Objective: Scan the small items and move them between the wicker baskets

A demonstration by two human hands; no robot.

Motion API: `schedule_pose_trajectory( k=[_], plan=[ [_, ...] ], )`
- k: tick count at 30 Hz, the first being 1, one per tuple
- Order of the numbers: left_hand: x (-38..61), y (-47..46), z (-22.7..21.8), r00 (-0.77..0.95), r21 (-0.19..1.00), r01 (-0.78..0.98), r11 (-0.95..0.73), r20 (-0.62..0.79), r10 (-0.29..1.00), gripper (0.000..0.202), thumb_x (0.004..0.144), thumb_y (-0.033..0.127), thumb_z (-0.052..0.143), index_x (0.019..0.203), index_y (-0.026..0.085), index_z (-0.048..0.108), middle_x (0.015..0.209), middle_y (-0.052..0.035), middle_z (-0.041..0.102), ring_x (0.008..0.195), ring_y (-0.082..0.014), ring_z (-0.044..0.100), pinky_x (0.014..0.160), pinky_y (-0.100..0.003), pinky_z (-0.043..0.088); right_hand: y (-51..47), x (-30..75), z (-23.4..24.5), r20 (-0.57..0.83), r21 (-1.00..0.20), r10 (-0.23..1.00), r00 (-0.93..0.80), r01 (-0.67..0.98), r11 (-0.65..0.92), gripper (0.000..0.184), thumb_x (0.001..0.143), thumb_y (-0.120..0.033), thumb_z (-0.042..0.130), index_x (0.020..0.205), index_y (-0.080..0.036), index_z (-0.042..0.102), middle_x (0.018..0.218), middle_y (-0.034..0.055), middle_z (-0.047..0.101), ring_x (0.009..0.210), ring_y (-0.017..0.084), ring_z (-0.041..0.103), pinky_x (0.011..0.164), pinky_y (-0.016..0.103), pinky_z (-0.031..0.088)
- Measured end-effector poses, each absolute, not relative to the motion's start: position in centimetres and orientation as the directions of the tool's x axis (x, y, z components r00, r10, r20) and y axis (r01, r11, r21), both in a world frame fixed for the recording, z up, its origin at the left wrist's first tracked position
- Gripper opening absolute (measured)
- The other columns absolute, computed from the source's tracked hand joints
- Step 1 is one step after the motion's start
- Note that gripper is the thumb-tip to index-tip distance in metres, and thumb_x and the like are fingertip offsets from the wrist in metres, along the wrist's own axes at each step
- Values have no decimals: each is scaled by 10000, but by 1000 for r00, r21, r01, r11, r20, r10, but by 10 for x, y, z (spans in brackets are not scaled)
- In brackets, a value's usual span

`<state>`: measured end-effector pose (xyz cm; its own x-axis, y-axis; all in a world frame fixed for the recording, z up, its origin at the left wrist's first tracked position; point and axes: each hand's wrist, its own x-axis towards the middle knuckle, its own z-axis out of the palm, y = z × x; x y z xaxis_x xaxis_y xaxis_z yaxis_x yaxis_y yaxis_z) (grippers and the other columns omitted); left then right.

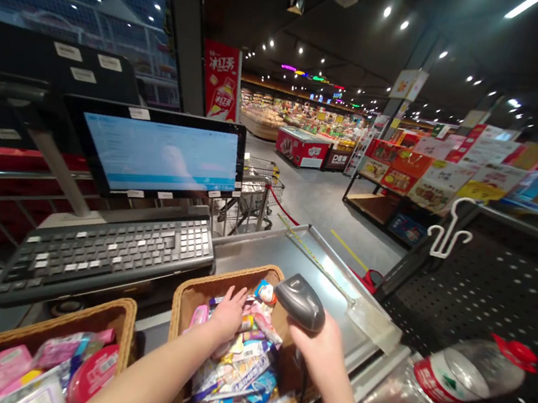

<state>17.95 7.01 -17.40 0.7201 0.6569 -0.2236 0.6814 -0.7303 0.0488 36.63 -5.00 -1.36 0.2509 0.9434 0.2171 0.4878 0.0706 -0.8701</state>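
Note:
My right hand [316,340] is wrapped round the handle of a grey barcode scanner [300,300], held above the right side of a wicker basket [179,309]. The scanner's dark cable hangs down past my wrist. Inside the basket lies a heap of small packaged sweets [243,376] in bright wrappers. My left hand [230,314] rests on the sweets at the basket's far left part, its fingers spread and pointing away from me. Nothing shows in its grip, though the palm side is hidden.
To the left stand a keyboard [114,252], a monitor [165,152] and a second wicker basket [126,328] with pink packages. A metal counter [262,247] stretches ahead. On the right are a large plastic bottle [455,377] and a black perforated panel [514,285] with a white hook [449,232].

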Motion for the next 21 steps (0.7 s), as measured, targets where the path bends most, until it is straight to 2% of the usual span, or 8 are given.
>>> schedule_pose_trajectory(
  k=[3, 6, 10, 13, 16, 19, 21],
  plan=[
    [178, 71, -167, 678, 57, 727, -684, -221, 702, 521, 624, 234, 719, 1119, 73, 696, 1484, -265, 411, 1434, -393, 282, 1175, -600, 142, -49, 368, -13, 223, -867, 944, 241, 492, 79, 163, 681, -293, 648, 768, -161, 688, 762, 65, 739, 679, 224, 673, 638, 310, 521],
    [179, 69, -154, 664, 96, 747, -658, -169, 728, 524, 612, 299, 722, 1104, 120, 694, 1458, -214, 466, 1434, -375, 292, 1181, -576, 163, -49, 369, -13, 235, -864, 940, 246, 495, 87, 186, 682, -304, 644, 785, -161, 700, 787, 74, 745, 706, 232, 683, 658, 315, 529],
    [178, 62, -126, 657, 148, 750, -644, -54, 752, 419, 720, 372, 649, 1101, 198, 662, 1348, -123, 573, 1408, -346, 344, 1187, -593, 116, -49, 368, -12, 226, -865, 936, 271, 498, 64, 208, 670, -324, 643, 783, -160, 703, 780, 81, 750, 707, 247, 689, 661, 331, 533],
    [170, 55, -99, 637, 188, 735, -651, 139, 759, 344, 810, 426, 581, 1060, 197, 646, 1260, -123, 615, 1373, -346, 382, 1170, -642, 90, -50, 367, -11, 212, -863, 934, 287, 504, 41, 228, 669, -337, 640, 791, -154, 702, 781, 86, 752, 708, 257, 688, 667, 348, 534],
    [151, 47, -70, 581, 131, 757, -640, 312, 751, 302, 819, 420, 579, 968, 168, 651, 1183, -144, 628, 1265, -328, 479, 1175, -626, 115, -52, 363, -9, 210, -866, 936, 282, 499, 44, 241, 668, -343, 641, 803, -155, 707, 781, 81, 752, 710, 258, 687, 676, 356, 533],
    [120, 39, -53, 531, 21, 816, -577, 366, 764, 244, 775, 387, 625, 871, 166, 661, 1070, -137, 645, 1153, -315, 543, 1182, -606, 130, -55, 358, -7, 226, -863, 932, 282, 502, 58, 230, 661, -341, 641, 786, -158, 701, 769, 73, 747, 701, 252, 680, 672, 351, 530],
    [95, 34, -52, 501, -20, 847, -531, 364, 785, 242, 759, 382, 647, 853, 160, 672, 1089, -157, 647, 1191, -335, 527, 1175, -616, 138, -57, 353, -8, 242, -858, 929, 281, 510, 69, 212, 655, -332, 639, 769, -161, 694, 756, 66, 741, 690, 244, 671, 664, 344, 525]
  ],
)
